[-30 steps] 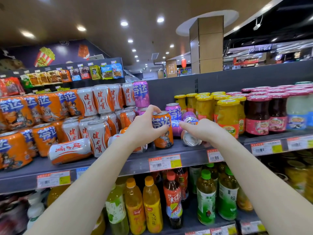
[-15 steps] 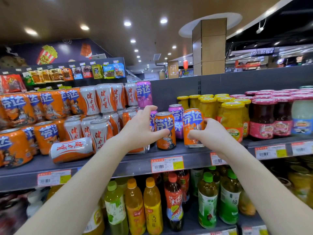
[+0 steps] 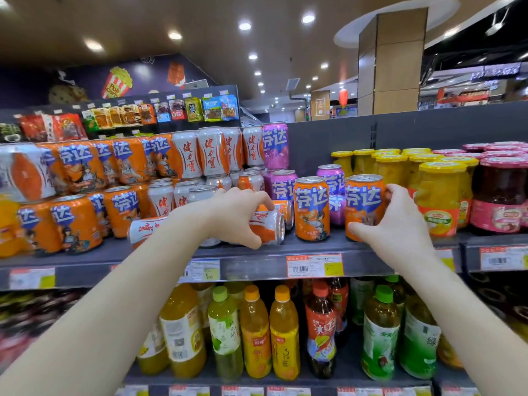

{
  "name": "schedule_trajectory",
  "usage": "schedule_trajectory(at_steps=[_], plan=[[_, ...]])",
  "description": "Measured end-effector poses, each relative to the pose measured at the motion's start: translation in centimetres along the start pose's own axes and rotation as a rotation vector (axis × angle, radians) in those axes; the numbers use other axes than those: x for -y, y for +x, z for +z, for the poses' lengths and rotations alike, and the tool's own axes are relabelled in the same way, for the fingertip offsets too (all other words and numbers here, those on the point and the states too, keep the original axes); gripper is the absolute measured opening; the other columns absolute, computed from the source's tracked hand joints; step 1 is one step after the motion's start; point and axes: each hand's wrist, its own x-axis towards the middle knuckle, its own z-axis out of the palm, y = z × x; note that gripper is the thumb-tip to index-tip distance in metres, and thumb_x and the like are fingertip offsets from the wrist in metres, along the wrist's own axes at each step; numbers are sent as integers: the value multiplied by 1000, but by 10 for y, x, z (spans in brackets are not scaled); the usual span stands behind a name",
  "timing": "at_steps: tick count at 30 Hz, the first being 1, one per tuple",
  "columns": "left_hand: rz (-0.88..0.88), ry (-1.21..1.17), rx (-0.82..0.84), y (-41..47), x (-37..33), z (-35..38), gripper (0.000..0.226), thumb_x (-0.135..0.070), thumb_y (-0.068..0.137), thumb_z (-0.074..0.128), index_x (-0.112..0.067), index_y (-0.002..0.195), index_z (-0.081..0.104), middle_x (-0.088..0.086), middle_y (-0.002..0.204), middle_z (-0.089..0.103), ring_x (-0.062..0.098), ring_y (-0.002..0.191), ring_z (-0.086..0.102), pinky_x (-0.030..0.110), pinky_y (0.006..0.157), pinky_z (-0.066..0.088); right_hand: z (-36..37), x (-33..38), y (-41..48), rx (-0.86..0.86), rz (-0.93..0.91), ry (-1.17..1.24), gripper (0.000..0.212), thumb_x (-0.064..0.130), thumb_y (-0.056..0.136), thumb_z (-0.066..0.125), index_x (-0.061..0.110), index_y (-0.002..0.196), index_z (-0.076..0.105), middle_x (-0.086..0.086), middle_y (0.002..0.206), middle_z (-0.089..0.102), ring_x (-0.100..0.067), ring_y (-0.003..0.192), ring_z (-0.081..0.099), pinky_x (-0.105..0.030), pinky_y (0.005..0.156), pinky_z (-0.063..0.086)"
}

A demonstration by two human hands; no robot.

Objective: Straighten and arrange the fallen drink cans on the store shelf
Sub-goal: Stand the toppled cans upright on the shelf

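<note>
Two orange cans stand upright at the front of the grey shelf [image 3: 314, 247]. My right hand [image 3: 397, 221] wraps around the right orange can [image 3: 363, 201], thumb low on its front. The left orange can [image 3: 311, 208] stands free beside it. My left hand [image 3: 237, 215] grips a white-and-orange can lying on its side [image 3: 268, 227], its top facing right. Another fallen white-and-orange can [image 3: 145, 227] lies further left, partly behind my forearm. A third toppled can [image 3: 285, 208] shows behind the gripped one.
Stacked orange and white cans [image 3: 114, 178] fill the shelf's left half. Purple cans [image 3: 281, 185] stand behind the two orange ones. Yellow-lidded jars [image 3: 440, 195] and red-lidded jars [image 3: 500, 192] crowd the right. Bottled drinks [image 3: 257, 332] line the shelf below.
My left hand has left the upright orange can, dropped left and closed on the fallen white can. My right hand stood the fallen orange can upright and still grips it.
</note>
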Motion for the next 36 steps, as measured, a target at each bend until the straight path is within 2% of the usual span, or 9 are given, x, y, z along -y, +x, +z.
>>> schedule_trajectory(at_steps=[3, 5, 9, 14, 19, 24, 27, 32, 36], plan=[[-43, 129, -19, -1, 2, 2, 79, -50, 79, 76, -41, 146, 36, -2, 142, 53, 25, 130, 45, 51, 114, 27, 9, 9, -23, -340, -232, 14, 69, 20, 77, 83, 9, 136, 49, -12, 125, 53, -28, 114, 46, -29, 91, 36], [-51, 149, -55, -4, 4, 3, 77, -50, 80, 75, -41, 146, 36, -1, 140, 53, 25, 131, 44, 52, 115, 25, 17, 20, -35, -381, -375, 36, 50, 14, 79, 80, 8, 123, 57, -9, 115, 55, -23, 105, 46, -24, 86, 35], [-27, 124, -156, -15, 11, -1, 70, -50, 81, 75, -42, 142, 41, -6, 134, 54, 21, 127, 45, 53, 116, 28, 44, 51, -41, 9, -549, 136, 32, 6, 80, 79, 12, 109, 67, 5, 100, 62, -10, 91, 57, -9, 82, 43], [-53, 99, -387, -34, 32, -6, 55, -41, 84, 70, -37, 136, 52, -5, 131, 55, 22, 125, 46, 45, 110, 35, 76, 95, -24, 398, -655, 20, 50, 23, 83, 74, 16, 131, 61, -1, 123, 63, -17, 114, 57, -33, 100, 48], [-187, -70, -451, -62, 80, -1, 59, -36, 83, 69, -33, 139, 50, -1, 132, 57, 22, 120, 52, 43, 101, 45, 110, 134, -4, 564, -733, -399, 51, 44, 82, 68, 18, 125, 57, -4, 117, 63, -27, 105, 60, -43, 88, 54], [-311, -115, -317, -81, 134, 12, 65, -49, 82, 70, -25, 139, 48, 0, 132, 58, 22, 115, 58, 44, 97, 52, 124, 160, 9, 708, -652, -704, 41, 49, 74, 78, 18, 95, 61, 1, 87, 61, -19, 77, 60, -34, 70, 57], [-283, -121, -200, -86, 156, 25, 75, -64, 71, 67, -29, 135, 49, -3, 131, 59, 18, 116, 58, 45, 99, 51, 127, 167, 4, 688, -614, -793, 41, 50, 70, 80, 24, 69, 49, 4, 75, 54, -14, 66, 52, -31, 61, 51], [-175, -79, -168, -82, 175, 38, 85, -76, 75, 66, -37, 148, 43, -11, 144, 55, 15, 129, 54, 49, 109, 43, 122, 166, -2, 547, -530, -792, 46, 59, 60, 74, 24, 85, 58, 4, 87, 59, -19, 81, 60, -33, 63, 53], [-94, -52, -209, -77, 177, 42, 84, -75, 78, 65, -39, 150, 42, -12, 144, 56, 14, 129, 54, 47, 112, 37, 102, 165, -4, 452, -327, -428, 43, 54, 60, 80, 24, 87, 66, 6, 82, 65, -11, 73, 62, -34, 62, 56]])
